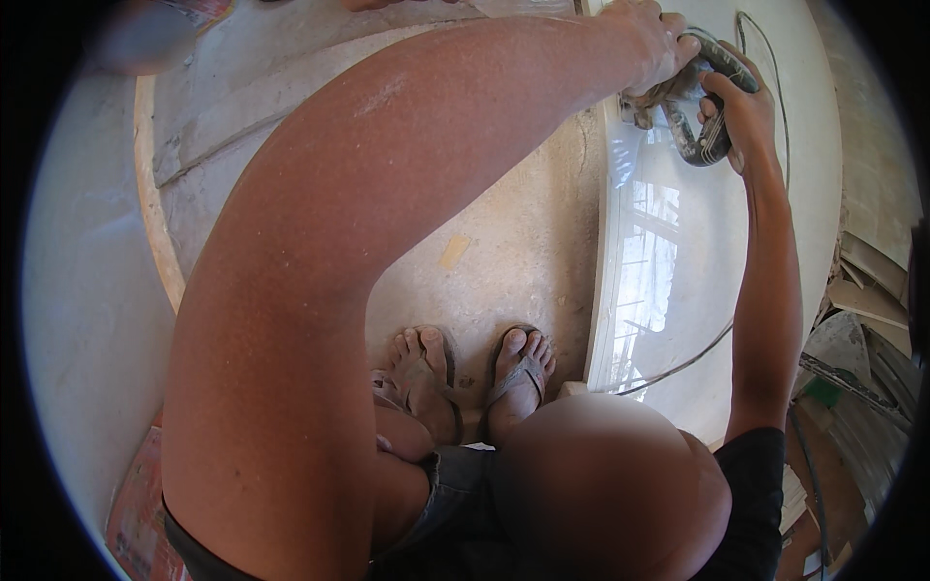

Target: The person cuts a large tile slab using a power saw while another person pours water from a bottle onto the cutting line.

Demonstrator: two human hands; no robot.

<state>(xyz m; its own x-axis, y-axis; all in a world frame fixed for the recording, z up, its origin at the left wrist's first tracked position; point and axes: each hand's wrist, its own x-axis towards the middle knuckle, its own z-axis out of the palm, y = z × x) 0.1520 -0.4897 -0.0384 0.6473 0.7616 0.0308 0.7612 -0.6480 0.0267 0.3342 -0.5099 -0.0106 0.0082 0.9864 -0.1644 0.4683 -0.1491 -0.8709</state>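
Observation:
My left hand (655, 46), dusted with pale powder, is at the top, its fingers curled onto the front of a dusty dark power tool (696, 143) with a looped handle. My right hand (738, 114) grips the side of that handle. The tool is over a glossy white slab (712, 339) along my right side; whether its underside touches the slab I cannot tell. A thin cord (780, 87) curves over the slab.
My sandalled feet (518, 378) stand on a dusty floor (465, 271) left of the slab. A wooden strip (150, 194) runs along the left. Broken tile pieces (867, 295) and scraps pile at the far right. A red board (136, 494) lies lower left.

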